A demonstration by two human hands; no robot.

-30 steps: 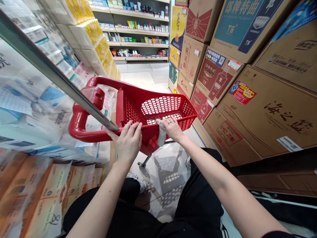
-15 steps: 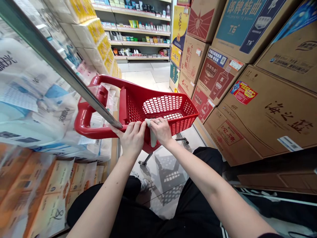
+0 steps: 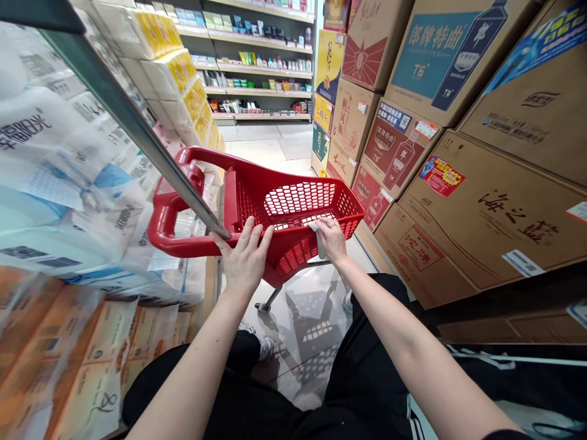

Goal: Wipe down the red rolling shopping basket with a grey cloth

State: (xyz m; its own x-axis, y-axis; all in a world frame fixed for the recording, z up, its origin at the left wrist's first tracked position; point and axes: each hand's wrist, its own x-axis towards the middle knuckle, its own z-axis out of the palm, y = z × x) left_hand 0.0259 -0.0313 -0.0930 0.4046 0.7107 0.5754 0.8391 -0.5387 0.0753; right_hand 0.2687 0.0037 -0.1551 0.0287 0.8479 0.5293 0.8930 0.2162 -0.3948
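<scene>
A red plastic wheeled shopping basket (image 3: 293, 241) with slotted sides stands tilted in front of me on the floor. Its metal pull handle (image 3: 151, 134) slants from the rim up to the top left, ending in a dark grip. My left hand (image 3: 243, 260) rests on the near rim beside the foot of that handle, fingers stretched and spread. Farther along the same rim, my right hand (image 3: 332, 239) pinches a pale grey cloth (image 3: 320, 245) against the edge. The cloth hangs down outside the basket, partly hidden by the fingers.
Cardboard cartons (image 3: 499, 214) are stacked along the right. Plastic-wrapped paper packs (image 3: 110, 177) and orange packets (image 3: 110, 354) fill the left side. Shelves of small goods (image 3: 261, 61) stand at the back, beyond a tiled floor (image 3: 261, 146). My legs are apart below the basket.
My right hand has slid right along the rim with the cloth, away from my left hand. My left fingers have lifted and spread. The view has shifted slightly.
</scene>
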